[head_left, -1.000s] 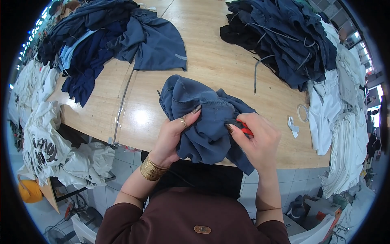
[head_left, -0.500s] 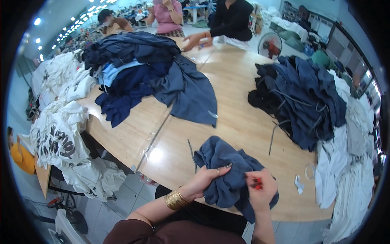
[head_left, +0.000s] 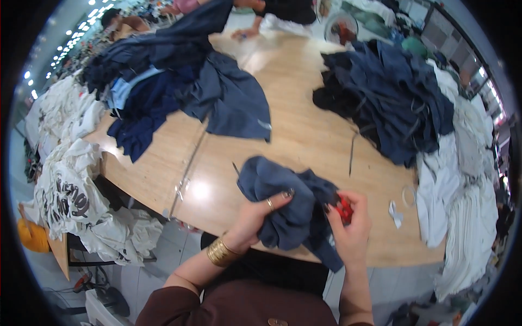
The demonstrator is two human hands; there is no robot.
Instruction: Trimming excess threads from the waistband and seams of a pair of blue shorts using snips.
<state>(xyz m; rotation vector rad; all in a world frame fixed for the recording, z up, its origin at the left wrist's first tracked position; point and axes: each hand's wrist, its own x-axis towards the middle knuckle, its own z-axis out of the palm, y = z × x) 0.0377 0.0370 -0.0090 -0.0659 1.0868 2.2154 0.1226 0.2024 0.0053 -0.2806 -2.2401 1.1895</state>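
A bunched blue-grey garment (head_left: pixel 283 201) is held over the front edge of the table. My left hand (head_left: pixel 262 217) grips its left side, thumb on top, with the other fingers hidden beneath the cloth. At the garment's right edge, my right hand (head_left: pixel 350 223) is closed around red thread snips (head_left: pixel 344 209), mostly covered by the fingers. Its thumb and fingertips meet the cloth there; the blades cannot be made out. A dark cord end (head_left: pixel 235 168) sticks out at the garment's upper left.
Dark blue garments (head_left: pixel 163 70) are heaped at the far left of the wooden table (head_left: pixel 293 119), another blue-grey pile (head_left: pixel 397 103) at the right. White garments lie along both sides. A white scrap (head_left: pixel 395 214) and a clear ring (head_left: pixel 409 194) rest near the right edge. Across the table, a person's hand (head_left: pixel 246 32) reaches in.
The view has tipped, so the table sits higher. My right hand has turned, showing more of the red snips at the cloth. At the far left, a dark garment is being lifted off the heap.
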